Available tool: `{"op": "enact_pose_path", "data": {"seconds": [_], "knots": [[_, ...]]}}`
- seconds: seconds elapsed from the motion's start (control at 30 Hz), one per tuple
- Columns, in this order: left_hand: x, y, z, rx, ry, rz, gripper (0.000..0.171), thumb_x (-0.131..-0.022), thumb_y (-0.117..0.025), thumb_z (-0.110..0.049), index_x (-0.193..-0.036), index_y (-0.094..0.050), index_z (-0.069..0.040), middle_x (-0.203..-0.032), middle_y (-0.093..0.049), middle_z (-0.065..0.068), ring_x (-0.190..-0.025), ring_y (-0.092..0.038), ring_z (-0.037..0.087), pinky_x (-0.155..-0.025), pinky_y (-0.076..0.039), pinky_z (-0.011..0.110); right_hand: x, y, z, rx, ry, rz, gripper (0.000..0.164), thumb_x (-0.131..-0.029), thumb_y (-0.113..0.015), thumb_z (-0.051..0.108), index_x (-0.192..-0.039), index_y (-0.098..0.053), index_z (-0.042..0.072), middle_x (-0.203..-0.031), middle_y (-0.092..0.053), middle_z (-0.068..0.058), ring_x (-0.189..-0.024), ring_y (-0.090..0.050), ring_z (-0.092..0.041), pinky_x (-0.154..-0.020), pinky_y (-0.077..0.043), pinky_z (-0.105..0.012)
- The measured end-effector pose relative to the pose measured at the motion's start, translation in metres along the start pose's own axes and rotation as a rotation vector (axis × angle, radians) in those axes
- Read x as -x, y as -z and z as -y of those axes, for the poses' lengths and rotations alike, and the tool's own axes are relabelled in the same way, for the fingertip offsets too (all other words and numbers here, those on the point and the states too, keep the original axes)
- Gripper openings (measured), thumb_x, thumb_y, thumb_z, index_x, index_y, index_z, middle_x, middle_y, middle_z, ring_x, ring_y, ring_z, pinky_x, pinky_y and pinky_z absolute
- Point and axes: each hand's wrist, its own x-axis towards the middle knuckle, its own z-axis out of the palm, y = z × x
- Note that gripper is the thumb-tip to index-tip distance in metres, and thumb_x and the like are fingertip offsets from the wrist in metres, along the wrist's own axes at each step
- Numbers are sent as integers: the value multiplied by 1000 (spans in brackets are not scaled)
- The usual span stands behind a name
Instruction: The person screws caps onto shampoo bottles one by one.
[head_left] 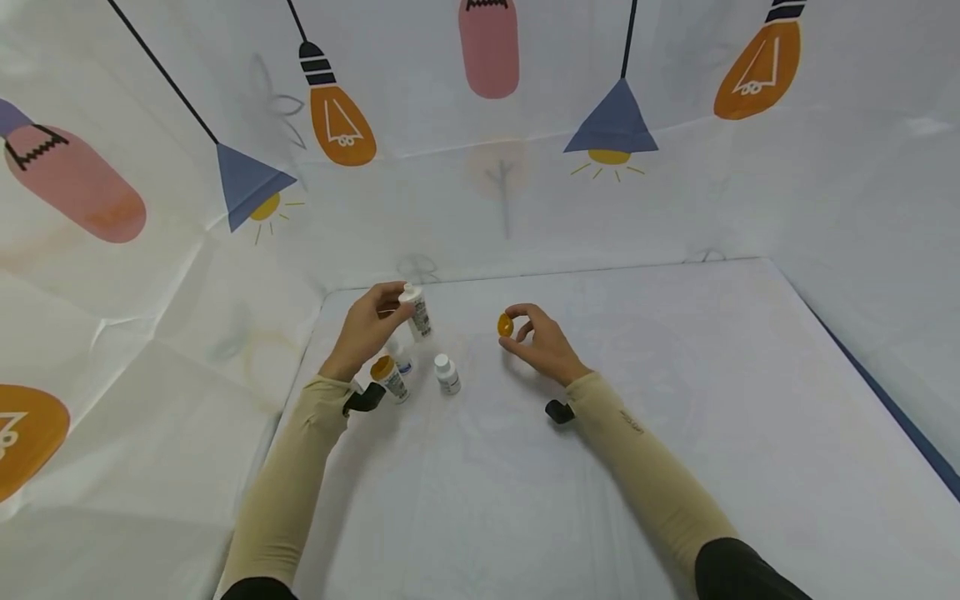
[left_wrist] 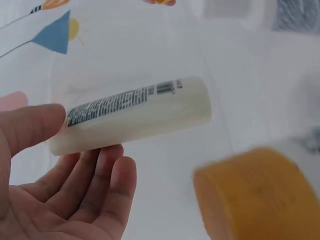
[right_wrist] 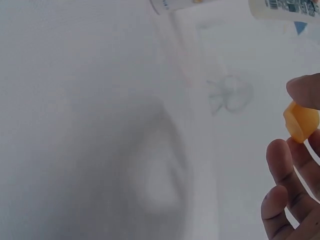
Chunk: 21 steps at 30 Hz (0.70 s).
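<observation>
My left hand grips a white cylindrical bottle near its top, thumb on one side and fingers on the other. Black print and a barcode run along this bottle in the left wrist view. Between thumb and fingers, my right hand pinches a small orange cap; in the right wrist view the cap shows a thin curved edge. Below the left hand stands a white bottle with an orange top, which looms large and blurred as an orange lid in the left wrist view.
A small white bottle stands on the white tabletop, right of the orange-topped one. Another white bottle is partly hidden behind the orange-topped one. White sheeting printed with lamps and bulbs rises behind and at the sides.
</observation>
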Motion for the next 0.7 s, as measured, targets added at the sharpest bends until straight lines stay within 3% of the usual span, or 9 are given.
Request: {"op": "enact_pose_path", "data": {"seconds": [0.2, 0.33, 0.4, 0.57, 0.7], "knots": [[4, -11, -20, 80, -79, 0, 52, -104, -60, -32, -146, -49, -5, -135, -59, 14, -124, -55, 29, -107, -45, 44, 6, 19, 4, 36, 103, -55, 51, -93, -77, 29, -137, -53, 17, -132, -57, 0, -88, -62, -21, -71, -47, -35], [8, -25, -34, 145, -149, 31, 45, -107, -54, -19, -148, -45, -2, -133, -58, 18, -124, -55, 31, -106, -45, 46, 9, 30, 6, 47, 182, -81, 51, -92, -78, 26, -136, -55, 16, -131, -58, -1, -86, -62, -23, -71, -50, -43], [13, -30, -49, 157, -176, 59, 44, -108, -52, -12, -148, -43, 2, -132, -58, 21, -123, -56, 33, -105, -46, 46, 11, 35, 8, 46, 207, -90, 51, -91, -79, 24, -136, -56, 16, -130, -58, -2, -86, -61, -21, -71, -50, -47], [20, -48, -55, 171, -216, 113, 43, -109, -49, -11, -151, -42, -3, -134, -54, 19, -120, -59, 31, -97, -50, 47, 19, 48, 13, 54, 232, -95, 51, -90, -80, 23, -136, -58, 17, -130, -58, 0, -86, -60, -15, -70, -50, -47], [22, -64, -48, 223, -207, 151, 43, -109, -50, -19, -152, -45, -13, -133, -56, 12, -114, -62, 26, -93, -52, 43, 25, 58, 23, 57, 257, -91, 51, -89, -82, 21, -136, -60, 19, -131, -57, 3, -87, -62, -19, -70, -49, -44]]}}
